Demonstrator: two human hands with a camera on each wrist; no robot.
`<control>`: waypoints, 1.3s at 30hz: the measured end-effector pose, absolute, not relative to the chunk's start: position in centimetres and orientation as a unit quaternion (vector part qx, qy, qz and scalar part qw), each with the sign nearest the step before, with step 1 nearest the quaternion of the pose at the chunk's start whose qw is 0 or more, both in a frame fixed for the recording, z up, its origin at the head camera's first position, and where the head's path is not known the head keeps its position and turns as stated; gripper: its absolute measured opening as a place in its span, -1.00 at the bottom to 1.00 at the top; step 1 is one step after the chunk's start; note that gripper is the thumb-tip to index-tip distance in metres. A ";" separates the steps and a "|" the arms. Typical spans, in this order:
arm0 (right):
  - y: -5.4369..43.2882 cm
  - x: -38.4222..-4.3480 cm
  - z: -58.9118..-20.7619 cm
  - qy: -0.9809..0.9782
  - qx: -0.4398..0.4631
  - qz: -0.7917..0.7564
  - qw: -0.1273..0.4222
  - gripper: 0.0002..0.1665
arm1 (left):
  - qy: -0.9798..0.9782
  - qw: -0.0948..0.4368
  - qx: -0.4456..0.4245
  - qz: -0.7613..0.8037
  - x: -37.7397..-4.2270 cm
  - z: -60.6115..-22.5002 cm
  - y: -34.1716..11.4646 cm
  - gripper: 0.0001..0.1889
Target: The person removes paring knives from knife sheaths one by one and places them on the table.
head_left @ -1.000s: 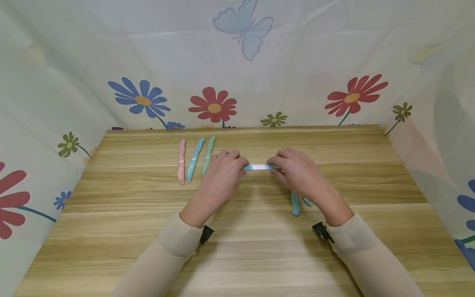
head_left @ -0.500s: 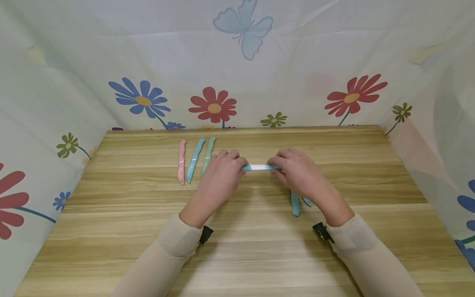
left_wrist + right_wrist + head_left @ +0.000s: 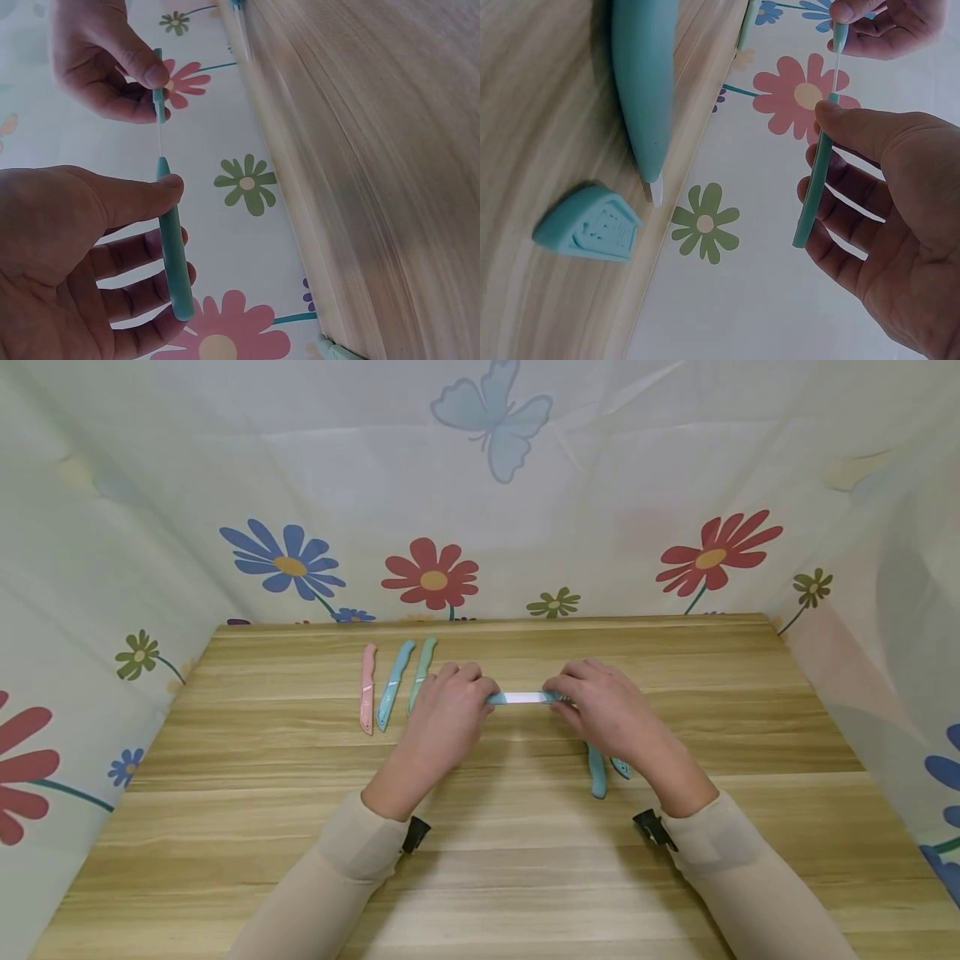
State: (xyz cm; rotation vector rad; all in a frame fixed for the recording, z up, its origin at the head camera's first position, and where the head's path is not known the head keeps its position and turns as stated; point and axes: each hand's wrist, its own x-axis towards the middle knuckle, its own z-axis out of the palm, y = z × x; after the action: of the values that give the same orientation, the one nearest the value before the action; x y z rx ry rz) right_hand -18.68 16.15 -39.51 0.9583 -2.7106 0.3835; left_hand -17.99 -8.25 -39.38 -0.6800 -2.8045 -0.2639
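Note:
Both hands hold one blue paring knife level above the table, its pale blade showing between them. My left hand pinches the rounded handle between thumb and fingers. At the other end, my right hand pinches the blue-green sheath, which covers part of the blade. Below the right hand lies a second blue knife, a bit of white blade visible past its handle in the right wrist view. Beside it is a loose blue sheath, partly hidden by the hand in the head view.
Left of the hands, a pink knife, a blue knife and a green knife lie in a row in their sheaths. The left hand partly covers the green one. A flower-printed cloth rises behind the wooden table.
Both hands keep nearly the same place and grip on the knife and sheath. The exposed length of blade looks about the same.

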 end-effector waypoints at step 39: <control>16.7 -18.9 -39.4 -0.931 0.317 0.137 0.115 -0.71 | -0.960 0.124 -0.233 -0.093 -18.2 -39.5 -8.7 -0.80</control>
State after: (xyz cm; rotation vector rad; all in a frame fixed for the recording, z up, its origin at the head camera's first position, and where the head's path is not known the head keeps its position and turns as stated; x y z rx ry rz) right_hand -18.94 16.74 -39.38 0.9296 -2.7282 0.4018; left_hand -18.16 -8.67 -39.52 -0.6797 -2.7986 -0.2721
